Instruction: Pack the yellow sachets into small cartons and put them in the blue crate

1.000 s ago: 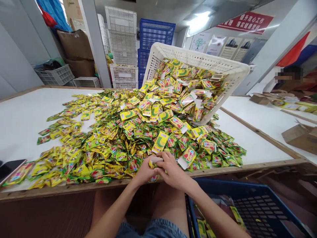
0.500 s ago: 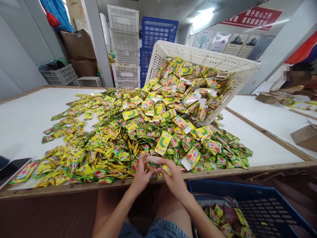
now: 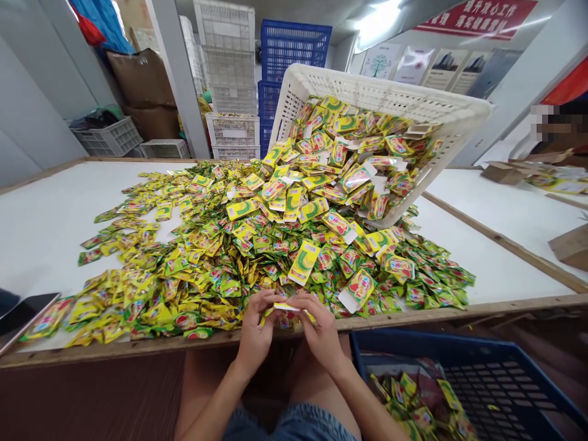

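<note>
My left hand (image 3: 255, 334) and my right hand (image 3: 320, 331) meet at the table's front edge, both pinching one small yellow packet (image 3: 285, 306) held flat between the fingertips. Just beyond them lies a big heap of yellow-green snack packets (image 3: 220, 257) spread over the white table (image 3: 41, 226). A white plastic crate (image 3: 381, 92) is tipped on its side at the back of the heap, with packets and small cards spilling out of it.
A blue crate (image 3: 482, 367) holding several packets stands on the floor at my right knee. A dark phone (image 3: 21, 312) lies at the table's left front. Stacked white and blue crates (image 3: 257, 73) stand behind. Another person sits at the far right beside a second table (image 3: 505, 214) with cardboard boxes.
My hands have stayed together at the table edge, turning the packet so it lies flat between the fingertips. The view has shifted slightly, showing more of the blue crate.
</note>
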Demonstrator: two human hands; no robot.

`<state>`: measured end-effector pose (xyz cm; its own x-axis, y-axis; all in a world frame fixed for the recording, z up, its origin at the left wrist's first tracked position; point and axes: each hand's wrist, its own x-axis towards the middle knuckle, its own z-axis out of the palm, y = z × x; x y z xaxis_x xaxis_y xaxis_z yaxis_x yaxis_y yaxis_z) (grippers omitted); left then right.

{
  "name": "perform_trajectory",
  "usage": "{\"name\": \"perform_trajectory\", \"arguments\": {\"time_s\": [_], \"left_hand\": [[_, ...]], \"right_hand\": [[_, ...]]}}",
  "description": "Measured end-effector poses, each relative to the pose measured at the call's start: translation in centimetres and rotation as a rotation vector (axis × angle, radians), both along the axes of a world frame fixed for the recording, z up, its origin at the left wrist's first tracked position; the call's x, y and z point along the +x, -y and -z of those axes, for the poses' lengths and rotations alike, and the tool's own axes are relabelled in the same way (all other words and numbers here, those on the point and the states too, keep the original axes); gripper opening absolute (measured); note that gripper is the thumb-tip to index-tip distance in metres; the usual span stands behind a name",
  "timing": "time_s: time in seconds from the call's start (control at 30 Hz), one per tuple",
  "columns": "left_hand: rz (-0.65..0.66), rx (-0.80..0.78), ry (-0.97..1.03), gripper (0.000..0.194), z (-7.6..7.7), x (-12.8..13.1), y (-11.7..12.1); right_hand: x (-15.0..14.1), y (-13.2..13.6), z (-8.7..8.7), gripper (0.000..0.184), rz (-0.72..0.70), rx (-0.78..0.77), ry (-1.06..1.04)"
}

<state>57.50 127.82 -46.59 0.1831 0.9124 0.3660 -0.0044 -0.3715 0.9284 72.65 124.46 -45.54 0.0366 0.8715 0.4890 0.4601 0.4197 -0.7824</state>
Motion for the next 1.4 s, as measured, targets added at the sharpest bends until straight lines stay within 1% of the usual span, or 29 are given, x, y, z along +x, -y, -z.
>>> {"name": "perform_trajectory", "arguments": {"time_s": [0.07,0.13,0.17,0.3,0.4,0.47,0.53,0.6,0.73,0.8,0.83,0.9,0.97,1.03,1.07,1.1,1.13,1.2,1.23,1.3,1.37,1.4], "left_hand": [[0.053,0.074,-0.074,0.016,-0.3,-0.3,0.1],[0.102,0.116,-0.107,0.014,-0.7,-0.5,0.1],[0.103,0.12,-0.11,0.014,-0.8,-0.6,0.2],[0.047,0.057,-0.073,0.009,-1.1,-0.3,0.4],[0.016,0.005,-0.045,0.008,-1.2,0.3,0.3],[-0.002,0.001,-0.05,0.008,-1.1,0.5,0.2],[-0.012,0.03,-0.049,0.009,-0.8,0.5,0.0],[-0.004,0.072,-0.028,0.01,0.0,0.3,-0.1],[0.022,0.115,-0.017,0.016,1.5,-0.3,-0.4],[0.025,0.107,-0.033,0.015,1.8,-0.3,-0.4],[0.025,0.09,-0.037,0.014,1.7,-0.2,-0.3],[0.031,0.025,-0.018,0.019,1.5,0.0,0.0],[0.049,-0.05,0.027,0.032,1.3,-0.1,0.4],[0.053,-0.1,0.051,0.038,1.2,-0.5,0.7],[0.041,-0.114,0.047,0.035,1.2,-0.8,0.7],[0.02,-0.123,0.036,0.031,1.3,-1.1,0.7],[-0.001,-0.131,0.026,0.027,1.3,-1.3,0.7],[-0.016,-0.143,0.006,0.024,1.2,-1.2,0.6],[-0.004,-0.145,-0.007,0.024,1.1,-0.9,0.6],[0.045,-0.141,-0.047,0.022,0.8,-0.2,0.8],[0.088,-0.134,-0.087,0.02,0.4,0.4,1.1],[0.1,-0.131,-0.103,0.019,0.3,0.5,1.2]], "right_hand": [[0.1,0.0,-0.1,0.021,-0.037,0.027,0.05],[0.2,0.2,-0.1,0.021,-0.026,0.046,0.078],[0.1,0.3,-0.1,0.021,-0.017,0.049,0.082],[-0.4,0.5,0.0,0.017,0.031,0.057,0.057],[-0.7,0.3,-0.1,0.013,0.101,0.048,0.08],[-0.8,0.1,-0.3,0.011,0.149,0.033,0.097],[-0.8,0.1,-0.2,0.012,0.166,0.032,0.091],[-0.7,0.2,0.3,0.014,0.148,0.056,0.073],[-0.7,0.2,2.2,0.02,0.107,0.145,0.056],[-1.0,0.0,2.8,0.022,0.109,0.157,0.039],[-1.2,0.0,2.9,0.022,0.113,0.15,0.027],[-1.0,0.4,2.4,0.023,0.12,0.12,0.019],[0.5,1.7,1.1,0.024,0.156,0.104,0.054],[3.7,3.9,-0.3,0.024,0.271,0.07,0.162],[5.8,5.2,-0.9,0.023,0.367,0.027,0.247],[8.0,6.4,-1.3,0.02,0.483,-0.049,0.357],[10.1,7.4,-1.5,0.018,0.558,-0.133,0.498],[13.4,8.4,-1.4,0.017,0.707,-0.234,0.721],[14.4,8.3,-1.1,0.02,0.736,-0.256,0.807],[15.0,6.9,-0.3,0.035,0.733,-0.249,0.938],[14.5,4.4,0.4,0.056,0.662,-0.216,1.053],[14.3,3.1,0.7,0.063,0.621,-0.205,1.104]]}}
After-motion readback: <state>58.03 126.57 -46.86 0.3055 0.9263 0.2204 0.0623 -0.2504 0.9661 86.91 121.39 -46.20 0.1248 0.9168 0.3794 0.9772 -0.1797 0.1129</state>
